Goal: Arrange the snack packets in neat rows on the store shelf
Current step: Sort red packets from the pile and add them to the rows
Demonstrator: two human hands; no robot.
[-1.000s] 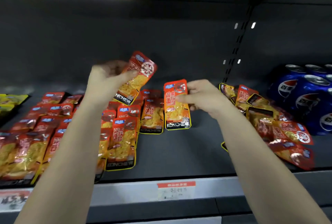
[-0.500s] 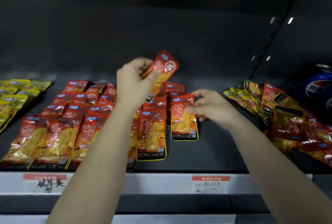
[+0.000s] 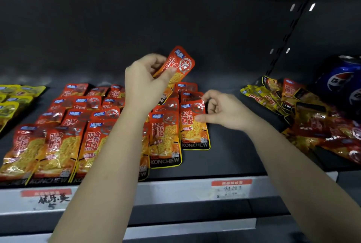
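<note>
My left hand [image 3: 145, 82] holds a red and orange snack packet [image 3: 180, 66] tilted up in the air above the rows. My right hand [image 3: 224, 111] pinches the right edge of another red packet [image 3: 193, 127], which lies flat on the dark shelf [image 3: 234, 155] at the right end of the rows. Several matching red packets [image 3: 78, 125] lie in overlapping rows to the left. My left forearm hides part of the middle rows.
A loose heap of red and yellow packets [image 3: 312, 117] lies at the right, beside blue cola cans [image 3: 343, 80]. Yellow packets [image 3: 15, 96] sit at the far left. Price labels [image 3: 231, 188] line the shelf's front edge. Bare shelf lies between the rows and the heap.
The view has swung left and down. My right hand has lowered its packet onto the shelf at the end of the rows. My left hand still holds its packet up.
</note>
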